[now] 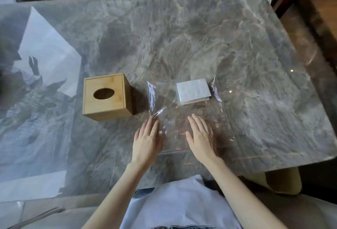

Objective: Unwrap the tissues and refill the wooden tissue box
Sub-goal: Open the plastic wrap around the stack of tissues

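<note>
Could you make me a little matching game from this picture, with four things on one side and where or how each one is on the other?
Things:
1. square wooden tissue box with oval hole
2. white folded tissue stack
3. clear plastic wrapper sheet
4. left hand

States:
A. lies on the wrapper's far part
B. stands left of the wrapper
C. spread out on the grey marble table
D. rests flat at the wrapper's left edge

Pairs: 1-B, 2-A, 3-C, 4-D

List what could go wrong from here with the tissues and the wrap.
The tissues sit loose on the far part of the clear wrap; both hands press flat on its near part, so sliding it may drag or scatter them. The slick wrap might slip on the table.
</note>
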